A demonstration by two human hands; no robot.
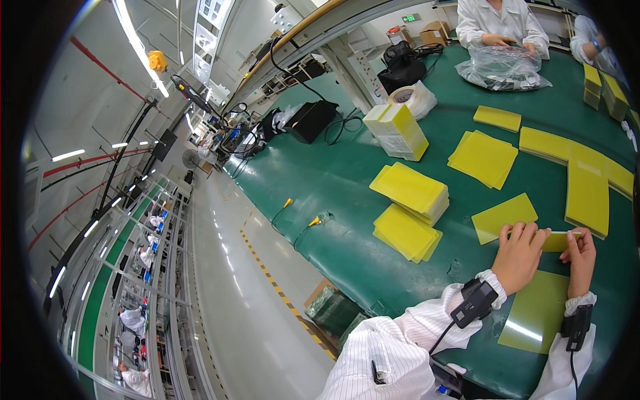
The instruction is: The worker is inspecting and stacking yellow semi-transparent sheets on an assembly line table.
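One yellow sheet (555, 241), two hands

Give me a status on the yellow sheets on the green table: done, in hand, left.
Done, apparently: two neat stacks of yellow sheets left of the hands. In hand: the left hand and right hand pinch one small yellow sheet by its edge, above a greenish sheet lying flat. Left, probably: loose sheets and a long row beyond.

Roll of tape (408, 95), black box (311, 120), clear plastic bag (501, 69), cardboard boxes (433, 30)
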